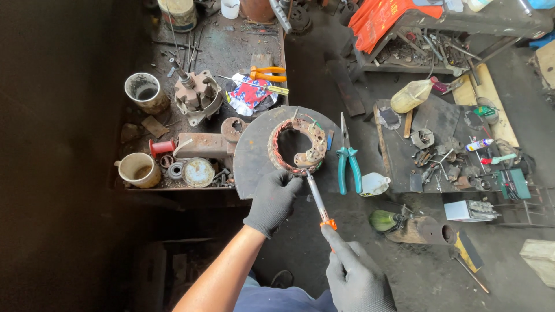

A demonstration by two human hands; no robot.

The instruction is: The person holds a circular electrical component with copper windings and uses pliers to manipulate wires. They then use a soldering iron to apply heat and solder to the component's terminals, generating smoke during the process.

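Screwdriver in right hand meets stator.

Right hand is running off the bottom edge at the wrist, its glove hiding the screwdriver handle, the tip is vanishing against the stator ring, left side sitting in unreadable shadow.

Left hand wears a dark grey knit glove, forearm bare. Right hand wears a lighter grey knit glove. Blue trousers visible below.
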